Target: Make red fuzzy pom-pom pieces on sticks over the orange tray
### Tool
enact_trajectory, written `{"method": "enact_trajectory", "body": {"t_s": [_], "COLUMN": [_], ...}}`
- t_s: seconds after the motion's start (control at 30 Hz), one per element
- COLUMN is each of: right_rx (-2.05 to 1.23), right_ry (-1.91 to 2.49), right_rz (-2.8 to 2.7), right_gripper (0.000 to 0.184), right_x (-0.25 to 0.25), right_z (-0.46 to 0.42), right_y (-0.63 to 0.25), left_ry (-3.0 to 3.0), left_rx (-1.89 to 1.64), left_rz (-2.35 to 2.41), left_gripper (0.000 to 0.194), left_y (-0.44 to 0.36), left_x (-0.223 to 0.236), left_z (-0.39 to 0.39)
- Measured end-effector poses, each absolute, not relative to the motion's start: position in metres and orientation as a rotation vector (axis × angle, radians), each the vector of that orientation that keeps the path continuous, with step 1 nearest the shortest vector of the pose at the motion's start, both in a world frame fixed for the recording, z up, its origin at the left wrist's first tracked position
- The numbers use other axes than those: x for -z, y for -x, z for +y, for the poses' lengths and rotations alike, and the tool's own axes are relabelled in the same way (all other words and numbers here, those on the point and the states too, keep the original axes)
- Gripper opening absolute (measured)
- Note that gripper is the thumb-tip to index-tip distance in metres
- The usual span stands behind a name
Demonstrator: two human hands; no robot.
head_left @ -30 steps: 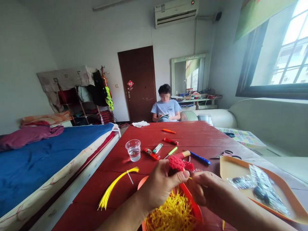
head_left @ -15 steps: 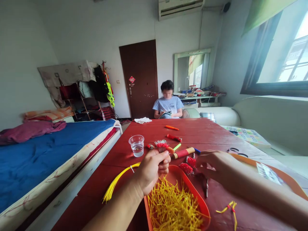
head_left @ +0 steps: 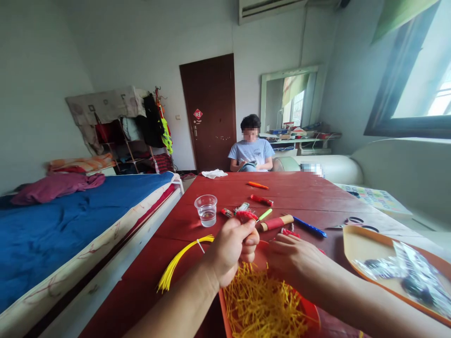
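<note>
Left fist, red bundle seemingly part-hidden

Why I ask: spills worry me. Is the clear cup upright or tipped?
Upright: the clear cup stands on the red table, rim up, liquid inside.

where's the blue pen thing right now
The blue pen-like tool lies on the red table in the head view, right of centre, between the red-and-tan roll and the scissors.
</note>
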State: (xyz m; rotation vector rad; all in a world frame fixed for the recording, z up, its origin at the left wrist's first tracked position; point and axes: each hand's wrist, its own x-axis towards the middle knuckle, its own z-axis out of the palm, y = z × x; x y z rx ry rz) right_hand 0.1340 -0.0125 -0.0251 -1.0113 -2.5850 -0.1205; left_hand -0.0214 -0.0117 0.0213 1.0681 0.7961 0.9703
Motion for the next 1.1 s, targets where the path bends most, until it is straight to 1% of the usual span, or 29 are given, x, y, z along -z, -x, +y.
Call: {"method": "enact_trajectory", "body": {"t_s": [0.1, 0.27, 0.33, 0.4, 0.5, 0.6, 0.73, 0.93, 1.1], "right_rx": [-0.028, -0.707, -0.932, -1.101, -1.237, -1.224, -1.098, -0.898, -0.752], "right_ry": [1.025, 1.117, 1.133, 1.136, 1.094, 1.085, 1.091, 1.128, 1.204], "right_rz": [-2.5, -2.179, -2.007, -1.813, -1.58, -1.505, -1.512, -1.536, -1.628], "right_gripper": [0.021, 0.018, 0.017, 0.019, 0.027, 0.027, 0.022, 0.021, 0.018], "right_x": [0.021, 0.012, 0.01, 0.009, 0.009, 0.008, 0.008, 0.013, 0.017], "right_z": [-0.014, -0.022, -0.025, -0.026, -0.029, -0.031, -0.034, -0.03, -0.028], "right_y": [-0.137, -0.14, -0.139, -0.137, -0.132, -0.127, -0.124, -0.123, -0.123], "left_ry": [-1.042, -0.989, -0.973, -0.962, -0.953, -0.957, -0.995, -1.073, -1.1], "left_rx": [-1.0, -1.026, -1.031, -1.034, -1.037, -1.032, -1.045, -1.067, -1.05], "left_rz": [0.803, 0.795, 0.788, 0.779, 0.77, 0.771, 0.792, 0.841, 0.84], "left_gripper": [0.027, 0.03, 0.031, 0.029, 0.024, 0.021, 0.02, 0.018, 0.022], "left_y": [0.022, 0.021, 0.021, 0.02, 0.018, 0.016, 0.014, 0.012, 0.011], "left_x": [-0.02, -0.019, -0.018, -0.016, -0.015, -0.014, -0.011, -0.009, -0.009], "left_z": [-0.01, -0.01, -0.01, -0.009, -0.01, -0.011, -0.013, -0.015, -0.016]}}
